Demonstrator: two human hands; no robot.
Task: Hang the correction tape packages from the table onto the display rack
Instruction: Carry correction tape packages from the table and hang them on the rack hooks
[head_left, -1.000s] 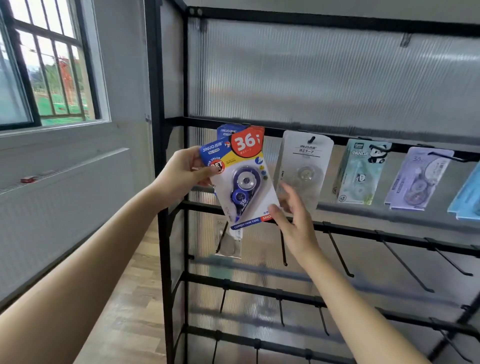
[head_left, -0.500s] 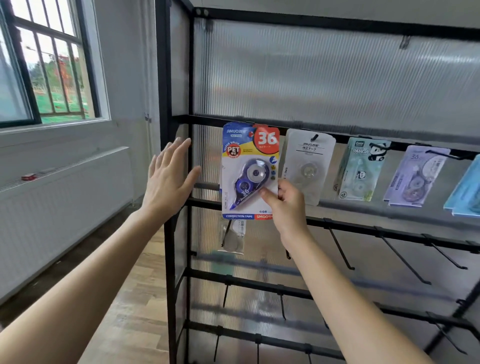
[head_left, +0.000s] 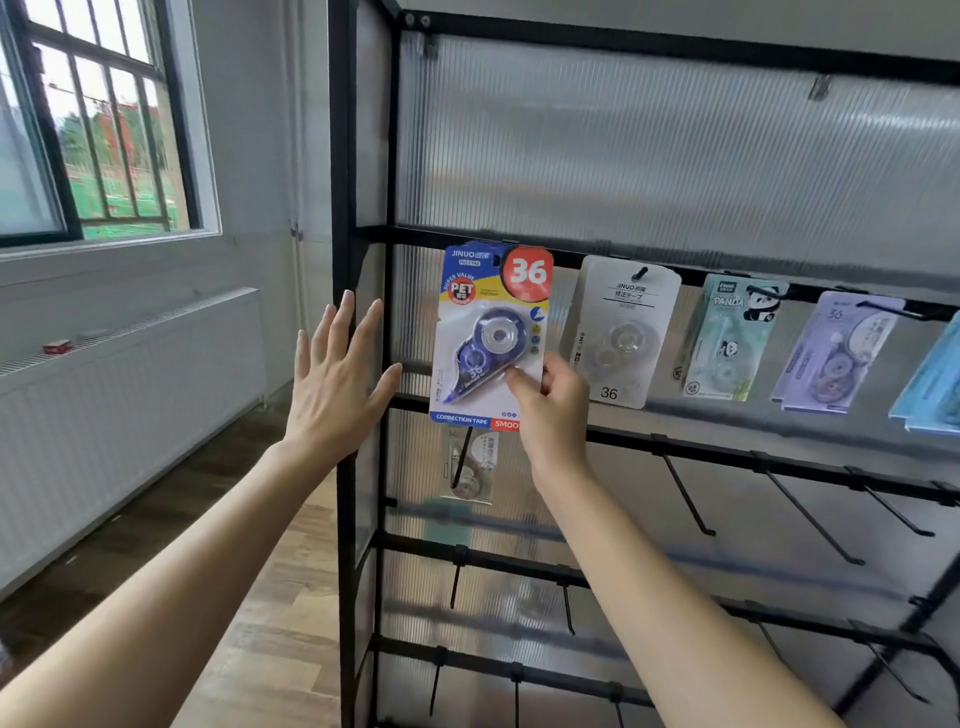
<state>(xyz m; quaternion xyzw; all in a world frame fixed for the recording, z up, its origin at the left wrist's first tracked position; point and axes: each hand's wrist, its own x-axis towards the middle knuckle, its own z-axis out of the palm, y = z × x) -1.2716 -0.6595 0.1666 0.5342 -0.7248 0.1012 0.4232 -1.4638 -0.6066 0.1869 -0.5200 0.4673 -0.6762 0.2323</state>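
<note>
- The correction tape package (head_left: 491, 332) was seen at frame centre, its top edge up against the upper crossbar of the display rack (head_left: 345, 156). Whether a hook had gone through its hole could not be told.
- Its lower right corner was pinched by the right hand (head_left: 553, 410), thumb on the front. The left hand (head_left: 332, 384) was held just left of it, fingers spread, nothing gripped.
- A light thing, it was judged: stiff glossy card under a clear blister, with a rounded blue dispenser inside. The card would likely flex and the blister be slick, so the flat card edges were reckoned the best hold.
- Behind it, a ribbed translucent panel (head_left: 649, 145) was framed by black metal bars, and thin bare hooks (head_left: 685, 493) were seen at lower right.
- A white package (head_left: 626, 332) was hung just to the right.
</note>
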